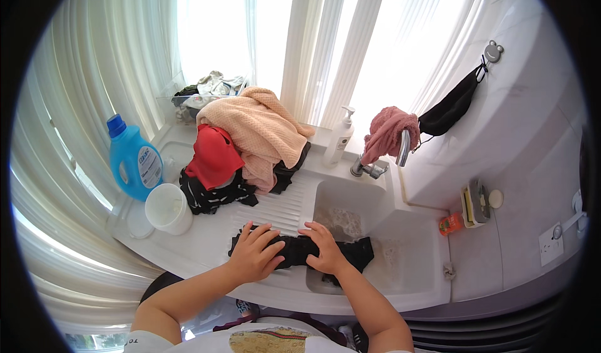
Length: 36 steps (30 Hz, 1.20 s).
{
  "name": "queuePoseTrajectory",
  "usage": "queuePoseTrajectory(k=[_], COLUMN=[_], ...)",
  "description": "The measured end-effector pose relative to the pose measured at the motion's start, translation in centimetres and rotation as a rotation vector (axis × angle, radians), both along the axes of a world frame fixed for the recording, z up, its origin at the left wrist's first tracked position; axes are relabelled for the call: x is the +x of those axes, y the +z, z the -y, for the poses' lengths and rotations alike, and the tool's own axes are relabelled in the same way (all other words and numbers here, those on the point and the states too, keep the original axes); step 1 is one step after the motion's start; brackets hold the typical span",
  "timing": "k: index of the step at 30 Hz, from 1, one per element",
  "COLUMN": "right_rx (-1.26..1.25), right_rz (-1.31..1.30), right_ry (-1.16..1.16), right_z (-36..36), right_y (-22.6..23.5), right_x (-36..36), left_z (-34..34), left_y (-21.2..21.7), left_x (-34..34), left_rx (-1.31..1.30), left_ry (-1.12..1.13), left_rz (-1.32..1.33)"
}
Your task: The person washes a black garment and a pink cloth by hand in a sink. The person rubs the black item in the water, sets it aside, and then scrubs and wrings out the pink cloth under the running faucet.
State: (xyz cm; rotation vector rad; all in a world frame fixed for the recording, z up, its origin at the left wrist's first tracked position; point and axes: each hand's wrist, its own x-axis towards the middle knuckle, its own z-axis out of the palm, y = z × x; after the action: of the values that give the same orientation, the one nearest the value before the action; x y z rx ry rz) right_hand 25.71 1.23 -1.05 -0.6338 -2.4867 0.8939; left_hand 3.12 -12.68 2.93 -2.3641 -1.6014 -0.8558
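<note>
A wet-looking black cloth (295, 251) lies across the near end of the ribbed washboard (275, 208) and over the edge of the sink basin (347, 193). My left hand (255, 254) rests on the cloth's left part, its fingers spread and stretched out. On the cloth's middle, at the basin's edge, sits my right hand (323, 248) with its fingers apart. The cloth's right end (357, 253) hangs over the basin, where foamy water (343, 223) shows. What lies under my palms is hidden.
Behind the washboard are a peach textured cloth (253, 118), a red cloth (214, 157) and a black patterned garment (216, 193). A white tub (169, 209) and blue detergent bottle (134, 159) stand left. A pump bottle (339, 139) and cloth-draped faucet (404, 147) stand behind the basin.
</note>
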Motion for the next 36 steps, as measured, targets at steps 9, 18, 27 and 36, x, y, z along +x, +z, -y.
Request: queuePoseTrajectory(k=[9,18,27,36], right_rx=[-0.295,-0.530,-0.493,-0.140], right_rz=[0.198,-0.056,0.142,0.200], right_ry=[-0.314,-0.470,-0.411,-0.365], right_z=[1.4,-2.0,-7.1,-13.4], right_y=[0.0,15.5,22.2,-5.0], right_x=[3.0,17.3,23.9,13.6], left_z=[-2.4,-10.8,-15.1,-20.9], left_y=[1.6,2.1,3.4,-9.9], left_x=[4.6,16.6,24.4,13.4], left_rx=[-0.423,-0.610,-0.647,-0.991], left_ry=[0.226,-0.227,-0.394,0.515], left_rz=[-0.347,0.529,0.966,0.664])
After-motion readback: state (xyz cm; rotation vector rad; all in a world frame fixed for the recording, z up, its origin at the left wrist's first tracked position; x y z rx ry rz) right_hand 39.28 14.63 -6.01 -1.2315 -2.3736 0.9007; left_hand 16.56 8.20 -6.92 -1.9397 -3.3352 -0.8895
